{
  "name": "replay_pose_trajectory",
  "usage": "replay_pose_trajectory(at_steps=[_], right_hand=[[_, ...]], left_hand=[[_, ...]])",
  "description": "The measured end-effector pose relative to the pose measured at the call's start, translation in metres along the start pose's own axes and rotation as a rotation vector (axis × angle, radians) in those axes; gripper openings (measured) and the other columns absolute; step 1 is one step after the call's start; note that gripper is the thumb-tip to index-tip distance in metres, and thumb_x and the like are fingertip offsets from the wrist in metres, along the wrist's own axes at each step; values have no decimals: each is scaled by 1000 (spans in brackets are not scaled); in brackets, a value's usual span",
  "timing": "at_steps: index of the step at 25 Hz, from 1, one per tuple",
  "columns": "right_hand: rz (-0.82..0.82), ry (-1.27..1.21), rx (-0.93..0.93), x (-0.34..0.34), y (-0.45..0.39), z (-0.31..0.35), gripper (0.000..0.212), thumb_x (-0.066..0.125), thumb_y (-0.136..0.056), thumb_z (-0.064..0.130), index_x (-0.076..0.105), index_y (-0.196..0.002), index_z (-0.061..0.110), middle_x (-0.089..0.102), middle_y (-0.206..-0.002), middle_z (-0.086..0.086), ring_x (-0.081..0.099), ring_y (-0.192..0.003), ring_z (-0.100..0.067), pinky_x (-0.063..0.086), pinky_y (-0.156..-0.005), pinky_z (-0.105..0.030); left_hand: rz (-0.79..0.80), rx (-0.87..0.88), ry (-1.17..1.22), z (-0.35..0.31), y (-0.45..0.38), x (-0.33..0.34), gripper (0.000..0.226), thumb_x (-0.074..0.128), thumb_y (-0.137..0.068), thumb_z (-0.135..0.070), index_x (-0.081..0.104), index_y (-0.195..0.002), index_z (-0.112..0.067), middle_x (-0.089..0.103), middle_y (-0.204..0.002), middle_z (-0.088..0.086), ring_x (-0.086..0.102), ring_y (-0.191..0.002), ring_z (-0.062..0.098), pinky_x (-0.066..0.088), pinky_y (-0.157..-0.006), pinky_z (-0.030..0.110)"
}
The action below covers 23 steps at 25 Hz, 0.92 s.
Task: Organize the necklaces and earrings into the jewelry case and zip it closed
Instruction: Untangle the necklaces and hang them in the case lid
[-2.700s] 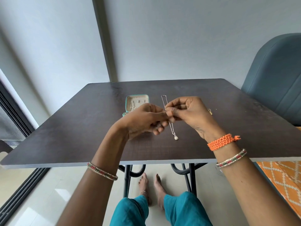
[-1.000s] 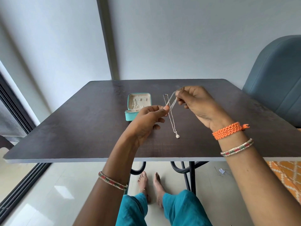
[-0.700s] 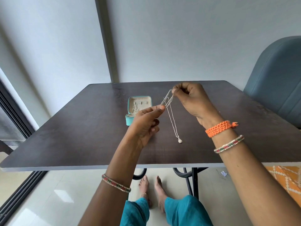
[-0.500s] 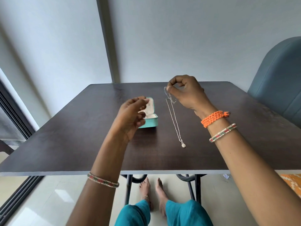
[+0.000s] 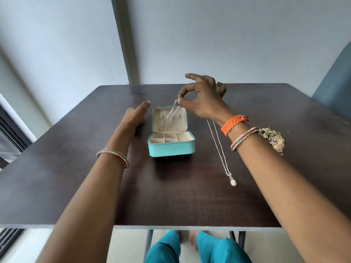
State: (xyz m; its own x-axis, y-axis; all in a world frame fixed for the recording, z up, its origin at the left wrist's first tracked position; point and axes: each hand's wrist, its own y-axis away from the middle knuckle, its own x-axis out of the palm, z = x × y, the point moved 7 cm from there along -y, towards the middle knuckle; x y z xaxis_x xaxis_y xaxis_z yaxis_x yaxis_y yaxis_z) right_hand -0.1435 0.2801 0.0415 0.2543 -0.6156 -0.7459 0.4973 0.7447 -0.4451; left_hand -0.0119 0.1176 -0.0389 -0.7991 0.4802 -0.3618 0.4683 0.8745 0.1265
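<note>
Dark wooden table [image 5: 79, 168] against a pale wall, my jewelry case [image 5: 171, 141] open at its middle.

My right hand [image 5: 201, 99] hovers over the far side of the case, thumb and forefinger pinched on the top of the silver necklace [image 5: 220, 149], other fingers spread. The blurred upper part of the chain hangs into the raised lid, where another chain already lies; the rest runs under my wrist and down the bare table right of the case, ending in a small pendant toward the near edge. My left hand [image 5: 134, 115] rests loose and empty on the table just left of the lid, not touching it. A small cluster of jewelry [image 5: 274, 138] lies right of my right wrist. Wide clear wood surrounds the case on the left, near and far sides, well inside every table edge.
</note>
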Motion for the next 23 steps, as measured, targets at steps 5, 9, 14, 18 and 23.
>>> replay_pose_trajectory(at_steps=[5,9,14,18,23], right_hand=[[-130,45,-32,26,2,-11,7,67,-75,36,67,-74,28,45,-141,13,28,-132,-16,3,-102,-42],[-103,5,-62,26,6,-15,4,70,-75,33,68,-74,29,47,-140,12,29,-132,-14,7,-102,-42],[-10,-365,-41,33,13,-11,9,67,-65,34,63,-60,39,49,-135,17,34,-131,-10,19,-110,-50],[22,-426,-48,30,12,-9,8,64,-64,29,61,-59,35,50,-137,12,33,-131,-11,20,-112,-49],[-82,-92,-214,23,17,7,3,65,-69,35,67,-68,33,48,-140,11,30,-133,-15,14,-102,-35]], left_hand=[[-95,111,-539,5,-8,20,59,34,-85,-68,68,-92,-20,57,-101,9,32,-127,30,14,-104,48],[-76,166,-417,4,-9,18,43,44,-89,-56,61,-73,-20,55,-83,0,38,-115,26,18,-100,41],[120,226,290,-4,-10,21,18,61,-81,-33,65,-72,-18,62,-66,-7,54,-70,13,45,-78,30],[225,342,495,-24,9,31,8,60,-79,-18,63,-72,-17,60,-62,-7,52,-60,9,42,-60,23],[271,433,476,-36,20,42,37,57,-89,-12,66,-56,-25,51,-52,-13,46,-50,2,41,-51,15]])
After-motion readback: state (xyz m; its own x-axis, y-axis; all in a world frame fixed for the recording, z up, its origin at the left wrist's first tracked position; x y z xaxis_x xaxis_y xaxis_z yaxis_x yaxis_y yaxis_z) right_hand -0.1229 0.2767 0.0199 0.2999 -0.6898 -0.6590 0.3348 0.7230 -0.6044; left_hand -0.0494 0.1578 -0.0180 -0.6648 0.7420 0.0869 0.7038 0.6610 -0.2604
